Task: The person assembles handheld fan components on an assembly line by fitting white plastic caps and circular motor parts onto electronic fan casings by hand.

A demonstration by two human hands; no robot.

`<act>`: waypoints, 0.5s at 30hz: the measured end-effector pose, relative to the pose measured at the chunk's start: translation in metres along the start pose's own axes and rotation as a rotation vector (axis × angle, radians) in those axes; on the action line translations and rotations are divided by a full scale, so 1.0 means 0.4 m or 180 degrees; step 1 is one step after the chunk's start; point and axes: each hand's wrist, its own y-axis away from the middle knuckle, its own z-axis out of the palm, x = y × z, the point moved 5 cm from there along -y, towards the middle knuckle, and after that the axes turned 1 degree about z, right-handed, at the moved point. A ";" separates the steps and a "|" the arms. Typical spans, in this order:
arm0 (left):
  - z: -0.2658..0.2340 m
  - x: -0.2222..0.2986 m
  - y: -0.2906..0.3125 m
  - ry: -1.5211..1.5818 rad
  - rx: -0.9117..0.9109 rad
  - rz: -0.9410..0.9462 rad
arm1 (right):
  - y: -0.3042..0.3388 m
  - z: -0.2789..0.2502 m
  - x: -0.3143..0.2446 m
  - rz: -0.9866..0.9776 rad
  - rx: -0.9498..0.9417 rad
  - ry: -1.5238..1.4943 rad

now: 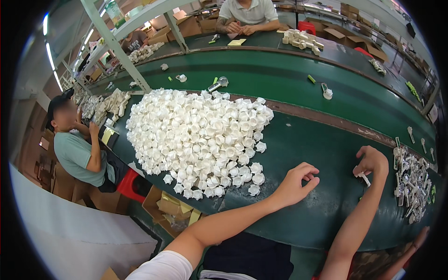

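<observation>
My right hand point(376, 160) is pinched on a small whitish stick-shaped part point(363, 177), held low over the dark green table; its exact kind is too small to make out. My left hand point(296, 184) hovers over the table to the right of a big heap of white cup-shaped plastic pieces with pointed rims point(200, 135). Its fingers are loosely bent, thumb apart, with nothing visible in them. Beside my right hand, further right, lies a pile of small silver and clear handle-like parts point(412, 184).
Beyond the table runs a green conveyor belt point(261, 70) carrying a few scattered parts. One person sits across it point(249, 16), another at the left point(81, 154) by a red stool point(130, 184). An open cardboard box point(156, 205) stands below the table edge. Someone's hand point(421, 237) shows at lower right.
</observation>
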 end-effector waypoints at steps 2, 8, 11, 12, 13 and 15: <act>-0.001 -0.006 -0.005 0.0062 -0.0005 -0.0093 | -0.009 0.002 0.006 -0.0206 -0.0279 -0.0152; 0.013 -0.056 -0.001 0.1313 0.0311 -0.0654 | 0.077 0.044 -0.209 -0.2428 -0.1694 -0.2004; 0.014 -0.030 -0.010 0.2311 0.0504 -0.0422 | 0.138 0.081 -0.327 -0.3176 -0.2066 -0.2369; 0.012 -0.029 -0.012 0.2254 0.0302 -0.0456 | 0.149 0.095 -0.344 -0.3024 -0.2249 -0.2454; 0.009 -0.030 -0.012 0.2195 0.0104 -0.0490 | 0.146 0.108 -0.358 -0.3023 -0.2242 -0.2446; 0.007 -0.049 -0.005 0.2318 0.0144 -0.0693 | 0.124 0.131 -0.382 -0.3110 -0.1758 -0.2057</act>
